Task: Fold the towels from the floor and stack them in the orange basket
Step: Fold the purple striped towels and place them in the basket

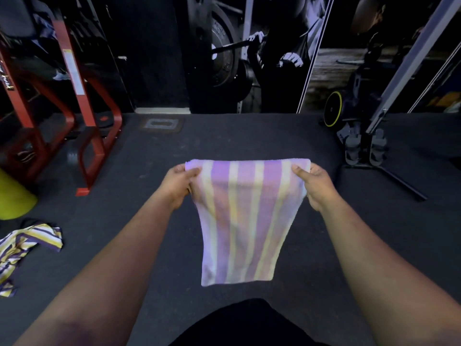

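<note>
My left hand and right hand each pinch a top corner of the purple-and-yellow striped terry towel, hanging at twelve o'clock above the dark rubber floor.

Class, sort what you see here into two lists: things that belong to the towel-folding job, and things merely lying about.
Job: striped towel held by left hand and right hand; crumpled striped cloth on the floor.
Lying about: red frame; yellow-green object; weight plates; yellow-rimmed wheel.
</note>
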Demonstrator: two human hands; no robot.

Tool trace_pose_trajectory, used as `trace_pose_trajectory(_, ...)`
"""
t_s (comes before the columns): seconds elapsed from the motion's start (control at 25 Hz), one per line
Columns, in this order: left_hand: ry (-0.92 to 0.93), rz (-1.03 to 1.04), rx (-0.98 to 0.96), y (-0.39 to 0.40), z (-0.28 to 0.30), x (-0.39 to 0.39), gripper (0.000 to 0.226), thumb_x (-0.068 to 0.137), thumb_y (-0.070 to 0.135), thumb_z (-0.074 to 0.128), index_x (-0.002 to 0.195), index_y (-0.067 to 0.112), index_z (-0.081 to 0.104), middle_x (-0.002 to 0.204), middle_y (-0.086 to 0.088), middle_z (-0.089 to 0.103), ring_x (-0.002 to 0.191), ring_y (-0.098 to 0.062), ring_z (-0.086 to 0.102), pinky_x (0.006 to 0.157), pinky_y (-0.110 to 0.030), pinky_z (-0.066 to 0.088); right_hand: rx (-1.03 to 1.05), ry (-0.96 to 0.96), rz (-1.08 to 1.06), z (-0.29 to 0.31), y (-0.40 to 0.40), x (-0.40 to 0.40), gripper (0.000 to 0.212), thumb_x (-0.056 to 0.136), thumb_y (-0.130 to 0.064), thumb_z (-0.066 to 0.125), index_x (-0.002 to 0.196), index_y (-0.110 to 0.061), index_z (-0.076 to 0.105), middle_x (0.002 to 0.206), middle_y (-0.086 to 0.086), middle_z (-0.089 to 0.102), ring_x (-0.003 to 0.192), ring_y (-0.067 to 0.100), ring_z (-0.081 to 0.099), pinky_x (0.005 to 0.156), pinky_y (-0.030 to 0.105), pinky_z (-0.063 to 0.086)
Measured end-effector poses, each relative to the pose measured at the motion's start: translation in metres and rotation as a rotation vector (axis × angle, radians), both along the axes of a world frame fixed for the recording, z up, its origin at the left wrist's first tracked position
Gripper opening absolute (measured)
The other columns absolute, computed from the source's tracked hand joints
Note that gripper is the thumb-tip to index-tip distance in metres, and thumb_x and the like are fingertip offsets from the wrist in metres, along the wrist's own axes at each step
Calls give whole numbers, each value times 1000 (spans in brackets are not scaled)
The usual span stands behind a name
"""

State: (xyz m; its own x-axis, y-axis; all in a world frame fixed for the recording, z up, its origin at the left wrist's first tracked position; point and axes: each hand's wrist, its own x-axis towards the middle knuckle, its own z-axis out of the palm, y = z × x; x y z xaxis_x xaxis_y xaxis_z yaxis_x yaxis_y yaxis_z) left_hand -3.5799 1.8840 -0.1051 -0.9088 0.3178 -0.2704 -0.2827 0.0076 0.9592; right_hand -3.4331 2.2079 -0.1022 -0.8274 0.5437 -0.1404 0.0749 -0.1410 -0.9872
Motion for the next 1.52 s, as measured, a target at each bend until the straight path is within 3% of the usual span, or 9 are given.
trace_pose_trajectory(0.16, -138, 69, 100, 5, 18, -8, 23, 100, 31, 63, 101, 9, 71, 100, -12, 76, 87, -25, 68, 81, -37, 57, -17, 31, 71, 7, 4, 3, 14, 96, -14, 67, 109, -9, 70, 108, 15, 74, 96, 27, 69, 83, 39, 56)
trace_pose_trajectory(0.36, 43, 42, 329, -3, 40, -15, 16, 97, 29, 65, 94, 14, 71, 82, -8, 70, 69, -21, 63, 61, -29, 49, -194, 192, 121, 22, 16, 3, 19, 92, -22, 72, 109, -15, 74, 111, 13, 74, 102, 27, 71, 86, 41, 59)
trace_pose_trajectory(0.48, 29, 32, 138, -3, 42, -18, 16, 96, 25, 68, 86, 12, 66, 58, -1, 66, 46, -19, 54, 38, -17, 38, -12, -4, 94, 23, 20, 1, 23, 95, -29, 70, 106, -10, 75, 100, 13, 77, 89, 24, 73, 82, 42, 56)
trace_pose_trajectory(0.68, 281, 171, -267, -5, 43, -42, 22, 91, 24, 75, 80, 7, 68, 59, -11, 65, 34, -15, 47, 39, -20, 32, 138, 42, -101, 22, 20, -4, 9, 92, -15, 74, 96, -8, 71, 90, 9, 76, 79, 17, 70, 76, 34, 57)
trace_pose_trajectory(0.84, 323, 224, -577, -13, 40, -56, 30, 82, 34, 83, 82, 7, 70, 60, -17, 69, 38, -23, 51, 41, -28, 40, 165, -17, -109, 16, 16, -6, 5, 91, -12, 74, 91, -11, 69, 86, 7, 74, 79, 16, 68, 77, 36, 56)
trace_pose_trajectory(1.0, 260, 197, -246, -5, 31, -46, 34, 92, 17, 75, 119, 2, 61, 94, -23, 72, 59, -24, 59, 44, -27, 41, 168, -26, -118, 15, 17, -8, 6, 90, -14, 74, 89, -13, 68, 84, 4, 72, 78, 15, 67, 76, 35, 58)
trace_pose_trajectory(1.12, 278, 208, -213, -5, 23, -35, 54, 98, 14, 68, 145, 12, 43, 122, -19, 67, 91, -32, 68, 76, -50, 57, 248, -58, -142, 12, 23, -9, 9, 92, -15, 73, 91, -10, 66, 81, 3, 70, 77, 15, 63, 71, 34, 53)
trace_pose_trajectory(1.4, 360, 13, -217, -3, 21, -35, 54, 88, 9, 78, 139, 7, 58, 110, -9, 65, 92, -15, 63, 81, -28, 54, 350, -36, -200, 13, 25, -10, 30, 91, -14, 75, 114, -20, 57, 94, 16, 74, 89, 22, 71, 88, 43, 58)
trace_pose_trajectory(1.52, 611, -83, -676, -4, 26, -38, 38, 84, 14, 81, 121, 12, 72, 110, -8, 73, 98, -18, 67, 83, -27, 50, 348, 23, -158, 16, 23, -10, 29, 93, -11, 71, 117, -25, 65, 103, 8, 76, 97, 13, 70, 91, 29, 54)
